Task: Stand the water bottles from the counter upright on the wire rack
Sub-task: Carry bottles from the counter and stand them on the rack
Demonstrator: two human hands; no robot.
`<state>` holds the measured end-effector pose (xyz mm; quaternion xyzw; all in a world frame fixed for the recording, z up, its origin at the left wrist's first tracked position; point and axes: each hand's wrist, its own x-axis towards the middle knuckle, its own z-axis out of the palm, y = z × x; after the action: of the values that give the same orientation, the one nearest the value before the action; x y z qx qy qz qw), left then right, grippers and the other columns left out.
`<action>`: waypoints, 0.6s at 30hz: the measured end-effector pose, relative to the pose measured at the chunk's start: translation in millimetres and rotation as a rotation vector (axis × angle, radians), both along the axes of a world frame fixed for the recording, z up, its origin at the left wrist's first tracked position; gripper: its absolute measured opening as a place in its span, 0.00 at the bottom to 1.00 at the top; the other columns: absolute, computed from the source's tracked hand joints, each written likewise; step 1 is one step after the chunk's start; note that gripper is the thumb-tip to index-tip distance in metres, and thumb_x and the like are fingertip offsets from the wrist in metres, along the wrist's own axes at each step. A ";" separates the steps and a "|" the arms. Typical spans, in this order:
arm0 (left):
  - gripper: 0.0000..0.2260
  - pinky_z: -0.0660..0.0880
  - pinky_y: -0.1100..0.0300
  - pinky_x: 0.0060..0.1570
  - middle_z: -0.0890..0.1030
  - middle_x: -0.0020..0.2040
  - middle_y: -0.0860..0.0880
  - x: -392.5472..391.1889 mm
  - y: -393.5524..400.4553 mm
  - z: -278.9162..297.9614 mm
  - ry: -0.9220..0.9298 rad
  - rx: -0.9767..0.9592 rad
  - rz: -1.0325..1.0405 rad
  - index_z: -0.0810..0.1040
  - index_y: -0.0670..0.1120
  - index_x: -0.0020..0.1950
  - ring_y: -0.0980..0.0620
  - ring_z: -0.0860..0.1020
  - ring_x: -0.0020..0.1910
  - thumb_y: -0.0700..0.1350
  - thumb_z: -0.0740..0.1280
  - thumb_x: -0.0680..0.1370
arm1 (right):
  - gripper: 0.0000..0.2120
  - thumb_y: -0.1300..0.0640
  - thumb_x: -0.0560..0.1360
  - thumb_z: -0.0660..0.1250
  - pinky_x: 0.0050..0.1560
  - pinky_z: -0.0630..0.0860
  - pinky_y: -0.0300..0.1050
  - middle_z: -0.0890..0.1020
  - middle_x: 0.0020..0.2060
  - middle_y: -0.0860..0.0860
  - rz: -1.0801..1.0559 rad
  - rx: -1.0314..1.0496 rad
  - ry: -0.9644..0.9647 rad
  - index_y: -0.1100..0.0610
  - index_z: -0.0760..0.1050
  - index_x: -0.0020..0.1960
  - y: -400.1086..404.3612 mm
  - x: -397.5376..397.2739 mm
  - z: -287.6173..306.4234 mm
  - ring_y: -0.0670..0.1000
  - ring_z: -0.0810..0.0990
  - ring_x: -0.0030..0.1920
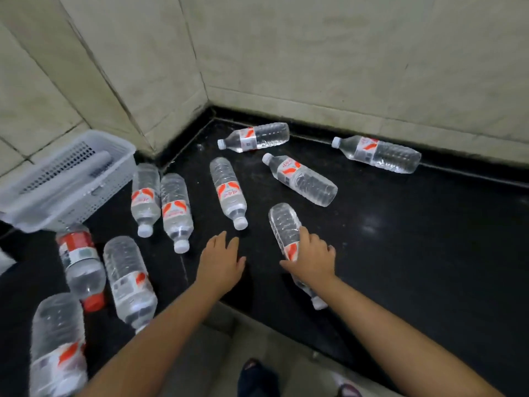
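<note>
Several clear water bottles with orange-and-white labels lie on their sides on the black counter [400,239]. My right hand [310,257] grips one bottle [284,224] around its label, the base pointing away and the cap toward me. My left hand [220,260] hovers open with fingers spread, just short of the cap of another lying bottle [228,191]. Two bottles [146,197] [176,210] lie side by side to the left. Others lie near the far wall [254,137] [378,154] [300,179]. No wire rack is in view.
A white perforated plastic basket [71,179] sits at the counter's left corner. A red-labelled, red-capped bottle [81,265] and two more clear bottles [128,279] [57,345] lie at the near left. Tiled walls enclose the corner. The counter's front edge runs beneath my forearms.
</note>
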<state>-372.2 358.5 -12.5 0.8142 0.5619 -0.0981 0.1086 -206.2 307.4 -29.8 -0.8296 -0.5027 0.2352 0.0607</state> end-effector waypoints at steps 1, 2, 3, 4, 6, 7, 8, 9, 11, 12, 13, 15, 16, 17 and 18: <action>0.24 0.56 0.52 0.74 0.57 0.76 0.40 -3.1 11.0 -0.4 -0.006 -0.009 -0.028 0.58 0.44 0.74 0.43 0.56 0.75 0.51 0.56 0.80 | 0.40 0.46 0.68 0.71 0.68 0.62 0.56 0.70 0.65 0.56 -0.050 -0.028 0.010 0.55 0.54 0.71 3.8 -5.9 -0.2 0.57 0.69 0.65; 0.24 0.57 0.52 0.73 0.58 0.75 0.40 -4.1 22.3 0.2 -0.013 -0.009 -0.059 0.58 0.44 0.74 0.43 0.57 0.74 0.51 0.56 0.80 | 0.40 0.48 0.69 0.71 0.68 0.62 0.56 0.69 0.65 0.57 -0.091 -0.048 0.023 0.54 0.52 0.72 8.2 -9.5 -1.4 0.58 0.69 0.65; 0.24 0.59 0.53 0.72 0.59 0.74 0.41 -2.6 32.6 1.5 -0.025 -0.005 -0.093 0.59 0.44 0.73 0.43 0.59 0.73 0.51 0.57 0.80 | 0.40 0.51 0.69 0.71 0.68 0.62 0.56 0.69 0.64 0.57 -0.120 -0.067 0.034 0.54 0.51 0.72 11.5 -10.4 -1.7 0.58 0.69 0.65; 0.23 0.62 0.53 0.71 0.62 0.73 0.41 1.0 41.4 2.7 -0.043 -0.003 -0.130 0.61 0.44 0.73 0.43 0.61 0.72 0.51 0.57 0.80 | 0.39 0.52 0.69 0.70 0.68 0.61 0.56 0.69 0.64 0.57 -0.141 -0.084 0.043 0.53 0.51 0.72 13.2 -8.9 -0.5 0.57 0.70 0.65; 0.22 0.65 0.53 0.68 0.64 0.71 0.41 13.8 55.8 6.3 -0.090 -0.016 -0.195 0.63 0.43 0.71 0.43 0.64 0.70 0.51 0.58 0.79 | 0.38 0.54 0.69 0.69 0.69 0.59 0.57 0.70 0.64 0.56 -0.159 -0.099 0.045 0.52 0.52 0.72 12.9 1.3 2.7 0.57 0.70 0.65; 0.22 0.64 0.52 0.68 0.63 0.72 0.40 21.6 60.6 7.4 -0.110 -0.028 -0.226 0.63 0.43 0.71 0.43 0.64 0.70 0.50 0.59 0.79 | 0.37 0.55 0.70 0.68 0.70 0.57 0.59 0.69 0.65 0.55 -0.167 -0.104 0.046 0.52 0.52 0.73 10.2 8.7 4.8 0.57 0.69 0.66; 0.23 0.63 0.51 0.69 0.62 0.72 0.40 30.6 64.1 7.7 -0.123 -0.035 -0.261 0.62 0.43 0.72 0.43 0.62 0.71 0.50 0.59 0.79 | 0.35 0.55 0.71 0.66 0.71 0.55 0.61 0.69 0.66 0.55 -0.171 -0.107 0.038 0.51 0.53 0.73 6.3 17.4 6.9 0.57 0.69 0.66; 0.23 0.62 0.51 0.70 0.62 0.73 0.39 39.8 66.2 7.1 -0.132 -0.036 -0.292 0.62 0.42 0.72 0.42 0.61 0.72 0.50 0.58 0.80 | 0.33 0.56 0.72 0.65 0.71 0.53 0.63 0.69 0.66 0.55 -0.163 -0.114 0.016 0.51 0.54 0.73 2.1 27.5 7.8 0.56 0.68 0.67; 0.23 0.60 0.51 0.71 0.60 0.74 0.39 59.7 69.3 4.7 -0.145 -0.050 -0.349 0.61 0.42 0.73 0.42 0.59 0.73 0.50 0.58 0.80 | 0.30 0.56 0.73 0.65 0.71 0.49 0.66 0.69 0.66 0.53 -0.121 -0.149 -0.082 0.50 0.57 0.72 -6.5 51.4 10.6 0.56 0.68 0.67; 0.23 0.60 0.51 0.71 0.59 0.74 0.40 68.7 69.5 3.8 -0.148 -0.067 -0.364 0.60 0.43 0.73 0.42 0.58 0.74 0.50 0.57 0.80 | 0.30 0.55 0.73 0.65 0.71 0.48 0.67 0.69 0.66 0.52 -0.086 -0.172 -0.145 0.50 0.58 0.71 -10.4 63.5 12.6 0.55 0.68 0.67; 0.23 0.61 0.50 0.70 0.59 0.75 0.40 76.9 69.8 3.7 -0.149 -0.081 -0.374 0.60 0.43 0.73 0.42 0.57 0.74 0.50 0.57 0.80 | 0.30 0.54 0.73 0.66 0.70 0.47 0.69 0.69 0.67 0.51 -0.044 -0.188 -0.208 0.48 0.58 0.71 -13.1 75.2 14.7 0.55 0.66 0.67; 0.23 0.63 0.50 0.69 0.58 0.75 0.40 94.2 71.0 2.6 -0.152 -0.095 -0.397 0.60 0.43 0.73 0.41 0.59 0.73 0.50 0.57 0.80 | 0.28 0.55 0.74 0.64 0.69 0.43 0.71 0.66 0.68 0.49 0.033 -0.205 -0.304 0.46 0.58 0.71 -20.7 99.9 16.7 0.55 0.61 0.70; 0.23 0.64 0.50 0.68 0.59 0.74 0.40 101.7 73.2 2.4 -0.155 -0.099 -0.398 0.61 0.43 0.73 0.41 0.60 0.72 0.50 0.57 0.80 | 0.27 0.56 0.75 0.63 0.69 0.41 0.71 0.65 0.69 0.49 0.071 -0.208 -0.333 0.45 0.59 0.71 -24.3 112.0 18.0 0.55 0.58 0.71; 0.22 0.65 0.51 0.67 0.60 0.74 0.40 108.5 76.3 1.8 -0.159 -0.105 -0.384 0.61 0.43 0.72 0.40 0.63 0.70 0.49 0.58 0.80 | 0.25 0.57 0.76 0.62 0.69 0.40 0.70 0.65 0.69 0.49 0.112 -0.209 -0.360 0.44 0.60 0.70 -27.7 124.9 17.5 0.55 0.56 0.72; 0.22 0.65 0.51 0.66 0.61 0.73 0.39 114.8 80.6 1.2 -0.164 -0.111 -0.358 0.62 0.43 0.72 0.39 0.65 0.69 0.49 0.58 0.80 | 0.24 0.57 0.76 0.61 0.70 0.40 0.69 0.64 0.69 0.49 0.148 -0.199 -0.384 0.43 0.62 0.69 -29.8 137.2 16.5 0.55 0.54 0.73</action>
<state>-257.4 439.1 -11.3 0.8991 0.3912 -0.0802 0.1796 -69.0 277.6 -13.4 -0.8219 -0.5389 0.1254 -0.1356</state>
